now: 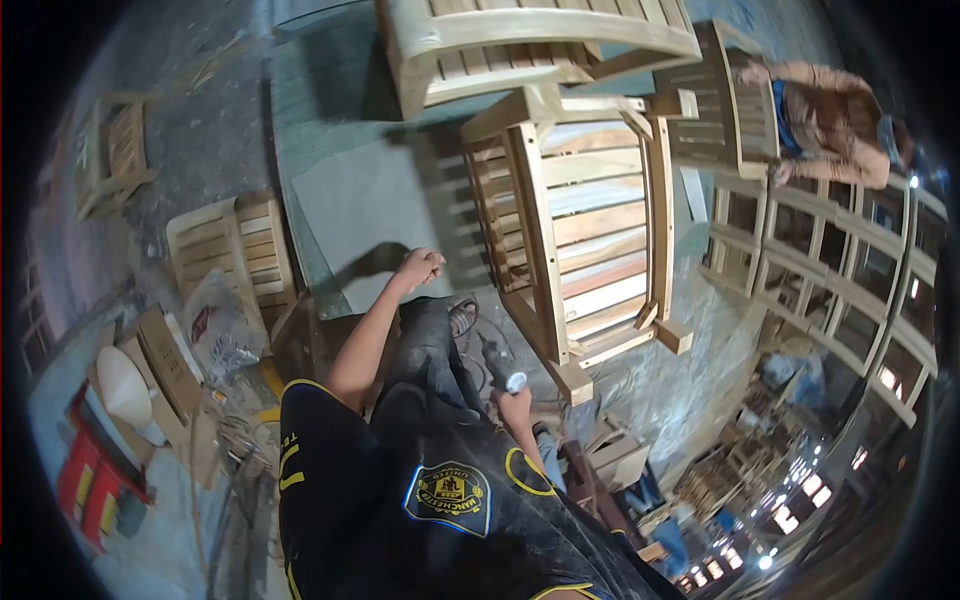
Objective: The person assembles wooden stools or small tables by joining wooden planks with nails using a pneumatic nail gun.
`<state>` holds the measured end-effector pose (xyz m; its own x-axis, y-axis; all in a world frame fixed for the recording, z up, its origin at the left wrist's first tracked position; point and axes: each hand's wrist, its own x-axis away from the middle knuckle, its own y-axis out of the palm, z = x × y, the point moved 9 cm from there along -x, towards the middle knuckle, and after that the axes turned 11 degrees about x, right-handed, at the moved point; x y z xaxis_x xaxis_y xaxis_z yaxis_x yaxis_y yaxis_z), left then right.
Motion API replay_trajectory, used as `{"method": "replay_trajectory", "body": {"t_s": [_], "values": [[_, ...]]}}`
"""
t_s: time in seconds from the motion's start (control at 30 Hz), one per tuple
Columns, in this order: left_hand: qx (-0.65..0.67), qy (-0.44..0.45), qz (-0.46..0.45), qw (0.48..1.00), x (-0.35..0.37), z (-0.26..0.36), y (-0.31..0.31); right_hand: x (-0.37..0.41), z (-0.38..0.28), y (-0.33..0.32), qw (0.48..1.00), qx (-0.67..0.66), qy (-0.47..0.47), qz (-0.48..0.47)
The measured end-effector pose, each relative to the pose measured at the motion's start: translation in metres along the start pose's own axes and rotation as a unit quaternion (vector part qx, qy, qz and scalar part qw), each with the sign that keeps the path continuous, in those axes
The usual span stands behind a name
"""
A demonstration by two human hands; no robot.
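My left hand (420,266) is held out over the grey sheet on the worktop, its fingers curled closed. If anything small is inside them, it is hidden. Down by my right side, my right hand (515,408) grips a dark hand-held power tool (497,358) with a pale, shiny round end; its exact kind is unclear. Ahead of both hands, a slatted wooden bench (600,225) is turned over on its side, with its slats, rails and legs facing me. Neither hand touches it. Small dark holes show along its nearer rail.
Another slatted wooden seat (550,35) stands at the far edge. A co-worker (835,120) handles a wooden chair (725,100) at the upper right. Wooden frames (800,260) stand at right. Left are a small slatted chair (230,250), cardboard (160,360) and a conical hat (125,385).
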<state>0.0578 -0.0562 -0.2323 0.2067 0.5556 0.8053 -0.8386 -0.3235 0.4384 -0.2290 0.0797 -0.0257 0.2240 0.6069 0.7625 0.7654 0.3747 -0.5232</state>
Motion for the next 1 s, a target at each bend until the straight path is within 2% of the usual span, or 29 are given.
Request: {"method": "replay_trajectory", "body": {"t_s": [0.07,0.2,0.3,0.43,0.53,0.57,0.67,0.8,0.93,0.97,1.0], "values": [[-0.013,-0.032,-0.019,0.999,0.002,-0.007,0.02,-0.004,-0.024,0.017,0.996,-0.043,-0.039,0.068],[0.038,-0.111,-0.099,0.988,-0.01,-0.054,0.058,-0.016,-0.072,0.023,0.996,0.028,-0.025,0.085],[0.074,-0.215,-0.078,0.971,-0.007,-0.075,0.088,-0.02,-0.088,0.018,0.993,0.03,-0.022,0.112],[0.017,-0.264,-0.067,0.962,-0.014,-0.094,0.115,-0.031,-0.063,0.018,0.991,0.023,-0.013,0.133],[0.005,-0.313,-0.115,0.943,-0.04,-0.141,0.113,-0.037,-0.04,0.021,0.988,0.032,0.011,0.149],[0.04,-0.336,-0.144,0.93,-0.044,-0.149,0.115,-0.041,-0.034,0.022,0.987,0.037,0.022,0.154],[0.09,-0.319,-0.184,0.925,-0.062,-0.164,0.117,-0.052,-0.018,0.029,0.985,0.01,0.043,0.169],[0.008,-0.328,-0.071,0.942,-0.089,-0.181,0.098,-0.074,-0.005,0.04,0.988,-0.036,0.045,0.146],[0.046,-0.31,-0.059,0.948,-0.109,-0.191,0.103,-0.1,0.007,0.049,0.986,-0.109,0.06,0.108],[0.07,-0.246,-0.102,0.961,-0.114,-0.189,0.112,-0.108,0.017,0.054,0.983,-0.129,0.059,0.118],[0.022,-0.147,-0.119,0.982,-0.12,-0.185,0.119,-0.117,0.027,0.058,0.979,-0.148,0.056,0.128]]}}
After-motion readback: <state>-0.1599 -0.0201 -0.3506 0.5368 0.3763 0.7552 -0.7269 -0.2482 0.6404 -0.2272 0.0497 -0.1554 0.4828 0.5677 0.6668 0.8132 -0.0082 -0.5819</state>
